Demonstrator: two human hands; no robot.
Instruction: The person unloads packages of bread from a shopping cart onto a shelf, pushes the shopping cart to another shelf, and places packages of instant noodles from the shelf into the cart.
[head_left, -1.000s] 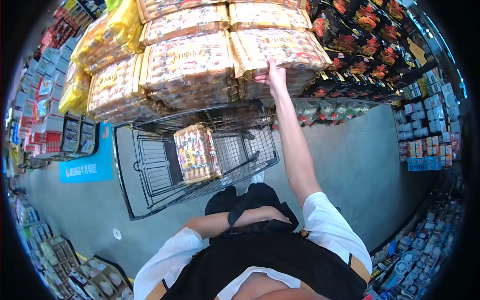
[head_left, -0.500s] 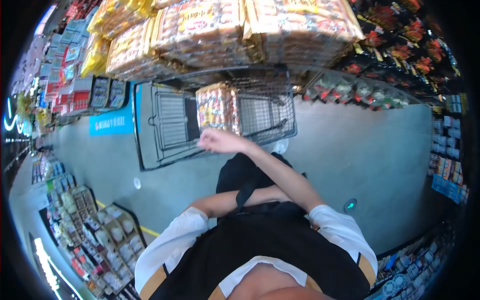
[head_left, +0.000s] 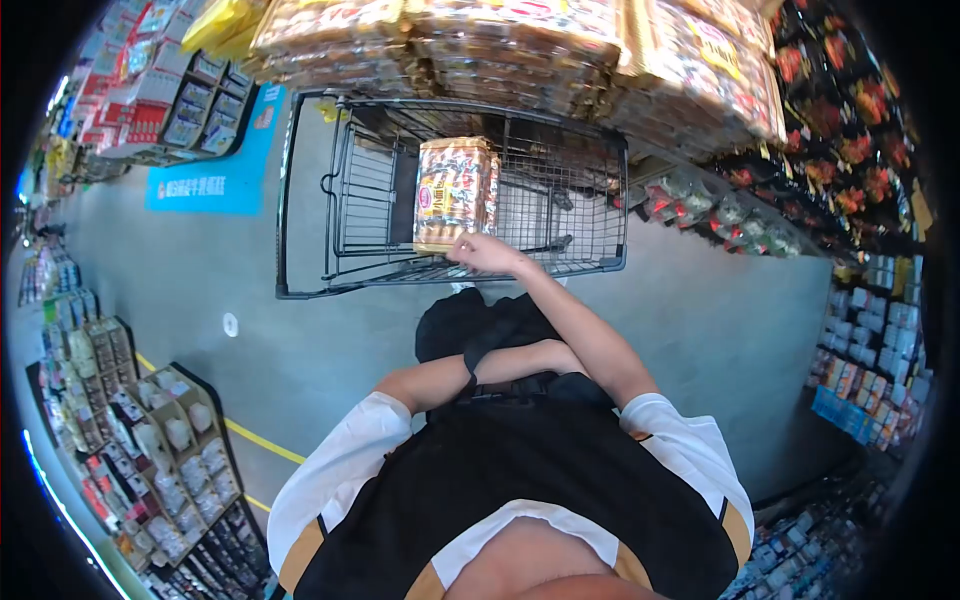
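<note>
My right hand (head_left: pixel 484 253) reaches into the shopping cart (head_left: pixel 625 205). Its fingers are curled at the near lower edge of a gold-and-brown snack pack (head_left: pixel 452 190), which lies inside the cart with a similar wrapper showing at its right side. My left forearm (head_left: pixel 430 382) crosses my waist over a black bag (head_left: pixel 470 325). The right forearm passes over it and hides the left hand's fingers.
Stacks of similar snack packs (head_left: pixel 520 65) rise behind the cart. Dark bags with red pictures (head_left: pixel 810 110) stand at the right. Shelves of goods (head_left: pixel 180 430) are at the lower left, with a blue floor sign (head_left: pixel 205 190) beyond.
The view has shifted, so the shelves and cart appear in different places. My right hand's fingers have closed in at the pack's near edge. The left forearm stays across my waist.
</note>
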